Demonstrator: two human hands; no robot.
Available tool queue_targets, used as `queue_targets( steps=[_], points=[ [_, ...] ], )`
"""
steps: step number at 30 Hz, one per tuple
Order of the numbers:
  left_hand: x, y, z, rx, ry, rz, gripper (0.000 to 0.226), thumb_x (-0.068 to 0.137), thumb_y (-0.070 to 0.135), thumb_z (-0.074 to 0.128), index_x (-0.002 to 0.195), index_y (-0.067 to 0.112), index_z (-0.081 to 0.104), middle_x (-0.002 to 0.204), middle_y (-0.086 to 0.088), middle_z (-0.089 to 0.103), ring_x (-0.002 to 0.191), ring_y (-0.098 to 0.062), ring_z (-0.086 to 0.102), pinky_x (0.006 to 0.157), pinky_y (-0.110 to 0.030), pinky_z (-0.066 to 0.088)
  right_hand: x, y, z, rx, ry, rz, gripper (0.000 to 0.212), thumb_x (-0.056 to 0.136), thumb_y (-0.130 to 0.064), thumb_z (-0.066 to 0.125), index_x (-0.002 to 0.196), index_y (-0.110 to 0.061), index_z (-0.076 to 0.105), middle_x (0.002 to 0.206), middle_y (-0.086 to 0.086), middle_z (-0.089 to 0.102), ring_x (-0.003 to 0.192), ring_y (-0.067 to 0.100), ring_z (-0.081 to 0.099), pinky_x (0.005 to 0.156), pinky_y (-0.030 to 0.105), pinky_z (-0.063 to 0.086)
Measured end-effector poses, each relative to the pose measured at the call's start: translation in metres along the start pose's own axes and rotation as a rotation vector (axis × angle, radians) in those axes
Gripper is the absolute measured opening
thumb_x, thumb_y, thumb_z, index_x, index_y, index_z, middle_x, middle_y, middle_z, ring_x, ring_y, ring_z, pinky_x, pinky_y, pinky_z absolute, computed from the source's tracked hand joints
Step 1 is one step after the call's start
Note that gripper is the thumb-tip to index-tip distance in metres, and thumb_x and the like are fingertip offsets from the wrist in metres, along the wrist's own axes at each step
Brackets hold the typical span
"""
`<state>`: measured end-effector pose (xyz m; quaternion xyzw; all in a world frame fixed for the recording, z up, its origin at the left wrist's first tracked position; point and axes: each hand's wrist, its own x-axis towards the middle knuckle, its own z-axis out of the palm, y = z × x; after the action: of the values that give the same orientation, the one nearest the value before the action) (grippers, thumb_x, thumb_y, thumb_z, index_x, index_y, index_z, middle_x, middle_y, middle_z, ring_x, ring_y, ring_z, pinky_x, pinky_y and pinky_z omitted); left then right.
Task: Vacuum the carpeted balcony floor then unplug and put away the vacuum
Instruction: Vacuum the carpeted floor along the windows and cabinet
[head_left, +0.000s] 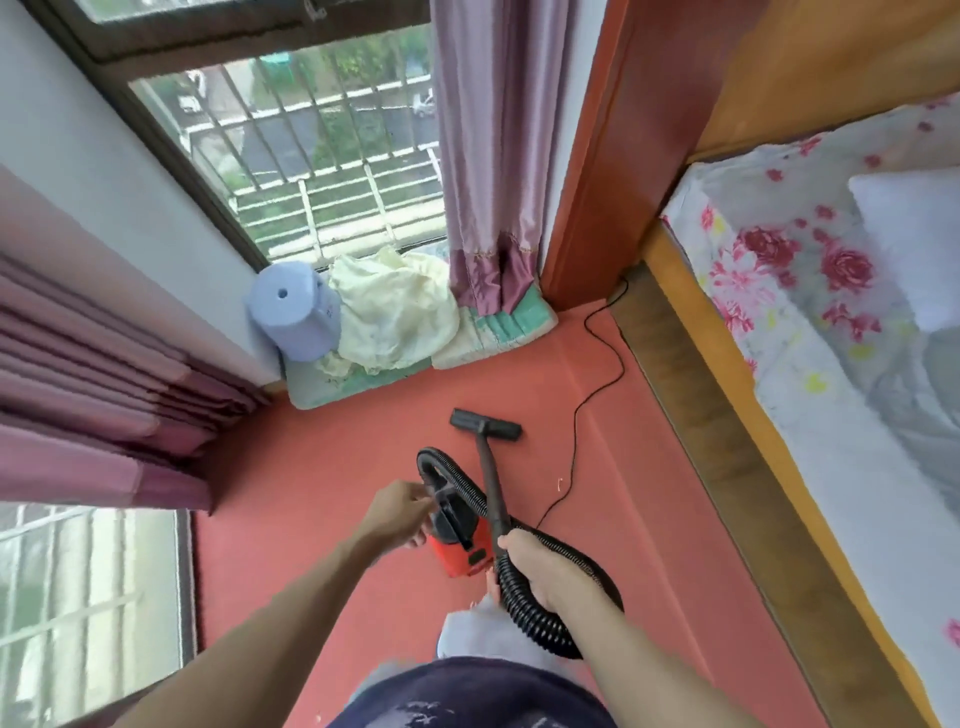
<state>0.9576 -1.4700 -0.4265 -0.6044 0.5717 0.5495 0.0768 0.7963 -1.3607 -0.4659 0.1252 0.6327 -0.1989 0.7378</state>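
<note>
A small red and black vacuum (460, 545) hangs just above the red carpet (322, 493), with my left hand (397, 512) gripping its black handle. My right hand (535, 569) is closed around the ribbed black hose where it meets the wand (493, 483). The wand slopes forward to the flat black floor nozzle (485, 425), which rests on the carpet. The hose (524, 618) loops behind my right hand. A thin black power cord (597, 384) snakes from the vacuum across the carpet toward the orange door frame corner.
A blue upturned bucket (293, 317), a cream cloth (392, 312) and green-white cushions (498, 332) lie under the window. Purple curtains (98, 405) hang at left and centre. A wooden bed (727, 441) with floral bedding borders the right. A small white scrap (559, 483) lies on the carpet.
</note>
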Motion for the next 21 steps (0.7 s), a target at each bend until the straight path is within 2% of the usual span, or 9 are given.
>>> queue_targets(
  steps=[5,8,12,15,18,21],
  points=[
    [-0.057,-0.058,0.002,-0.199,0.118,-0.07,0.021,0.09,0.005,0.048,0.093,-0.002,0.068,0.069,-0.01,0.066,0.053,-0.021,0.061,0.05,-0.027,0.053,-0.01,-0.005,0.004,-0.287,0.066,-0.121,0.019,0.1,-0.022,0.038,0.09,-0.007,0.041,0.062,0.009,0.046,0.035,0.017,0.044,0.036,0.019,0.038],
    [-0.093,-0.101,0.009,-0.411,0.223,-0.103,0.021,0.088,0.002,0.047,0.084,0.002,0.067,0.065,-0.01,0.063,0.05,-0.021,0.059,0.049,-0.027,0.052,-0.026,-0.007,0.029,-0.558,0.049,-0.235,0.02,0.1,-0.017,0.049,0.086,-0.004,0.045,0.058,0.01,0.048,0.037,0.018,0.045,0.038,0.021,0.04],
    [-0.137,-0.156,0.039,-0.625,0.282,-0.164,0.017,0.088,0.002,0.048,0.08,0.005,0.063,0.062,-0.01,0.06,0.044,-0.02,0.056,0.049,-0.028,0.05,-0.052,0.008,0.061,-0.845,0.054,-0.374,0.016,0.099,-0.012,0.05,0.088,-0.001,0.047,0.053,0.011,0.049,0.041,0.02,0.046,0.04,0.025,0.042],
    [-0.162,-0.185,0.075,-0.719,0.283,-0.211,0.016,0.088,0.003,0.049,0.079,0.006,0.063,0.063,-0.01,0.06,0.043,-0.019,0.055,0.05,-0.028,0.05,-0.068,0.028,0.075,-0.976,0.053,-0.399,0.017,0.098,-0.014,0.051,0.09,0.0,0.05,0.053,0.012,0.05,0.04,0.021,0.046,0.039,0.026,0.042],
    [-0.182,-0.205,0.108,-0.784,0.294,-0.238,0.016,0.089,0.003,0.047,0.084,0.004,0.062,0.061,-0.009,0.059,0.042,-0.018,0.054,0.048,-0.027,0.048,-0.084,0.057,0.088,-1.019,0.001,-0.366,0.021,0.099,-0.017,0.051,0.083,-0.003,0.05,0.053,0.009,0.047,0.035,0.018,0.044,0.036,0.021,0.038],
    [-0.204,-0.222,0.133,-0.855,0.338,-0.256,0.016,0.089,0.003,0.047,0.085,0.003,0.062,0.062,-0.009,0.058,0.042,-0.019,0.053,0.047,-0.026,0.047,-0.088,0.092,0.094,-1.117,-0.015,-0.339,0.019,0.099,-0.019,0.052,0.085,-0.005,0.05,0.053,0.006,0.047,0.037,0.015,0.044,0.036,0.019,0.037]
  ],
)
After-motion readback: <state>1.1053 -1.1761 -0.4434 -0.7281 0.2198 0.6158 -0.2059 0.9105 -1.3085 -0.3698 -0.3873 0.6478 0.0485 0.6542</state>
